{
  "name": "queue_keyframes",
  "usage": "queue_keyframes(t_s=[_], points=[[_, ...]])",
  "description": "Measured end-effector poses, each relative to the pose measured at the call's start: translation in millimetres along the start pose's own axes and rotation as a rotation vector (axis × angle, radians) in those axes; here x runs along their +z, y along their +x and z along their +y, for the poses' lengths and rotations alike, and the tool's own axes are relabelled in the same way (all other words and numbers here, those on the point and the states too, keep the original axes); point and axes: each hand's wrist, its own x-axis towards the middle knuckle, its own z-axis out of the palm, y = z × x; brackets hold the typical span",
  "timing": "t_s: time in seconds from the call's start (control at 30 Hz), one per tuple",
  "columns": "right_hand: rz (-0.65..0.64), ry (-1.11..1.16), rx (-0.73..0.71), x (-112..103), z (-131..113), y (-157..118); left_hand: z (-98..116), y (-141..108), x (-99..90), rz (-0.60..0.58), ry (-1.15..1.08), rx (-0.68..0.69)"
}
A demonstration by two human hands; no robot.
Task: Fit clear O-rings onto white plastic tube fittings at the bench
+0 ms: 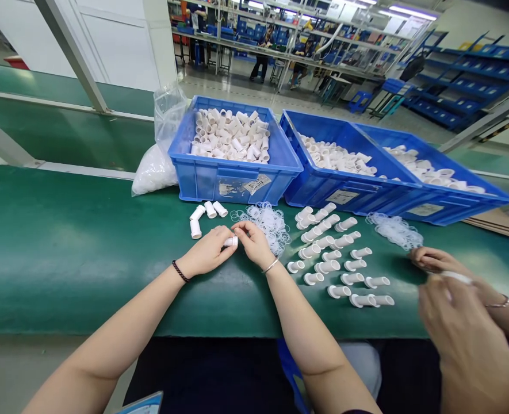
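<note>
- Head view: left hand (209, 251) is wrapped around a white tube (232, 241), just left of the ring pile (272, 223).
- Right hand (254, 244) has thumb and forefinger near the tube's end, at the ring pile's near-left edge; whether they pinch anything, I cannot tell.
- Four loose tubes (210, 210) lie or stand left of the ring pile.
- Flanged tubes (324, 242) stand in a cluster right of it.
- Blue bins (318, 187), three, sit behind it and to its right.
- Co-worker's hands (465, 316), one blurred, are well right of it.
</note>
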Motion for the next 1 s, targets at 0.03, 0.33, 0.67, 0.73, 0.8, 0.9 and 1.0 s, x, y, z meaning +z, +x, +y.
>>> queue_keyframes(t_s=[0.03,0.33,0.67,0.73,0.8,0.9,1.0], points=[[-0.031,0.130,0.089,1,1,1,0,-1,-0.5,0.003,-0.012,0.016],[0.044,0.571,0.323,20,-4,-1,0,3,23.8,0.291,-0.675,-0.220],[0.035,0.255,0.141,19,-5,-2,9,9,27.3,0.343,-1.452,-0.457],[0.014,0.263,0.146,19,-4,-3,8,8,26.3,0.334,-1.506,-0.466],[-0.009,0.276,0.147,18,-2,-3,8,8,25.0,0.315,-1.547,-0.469],[-0.032,0.332,0.155,17,1,-3,7,7,23.0,0.263,-1.587,-0.469],[-0.053,0.420,0.183,18,2,-4,7,7,23.2,0.203,-1.610,-0.457]])
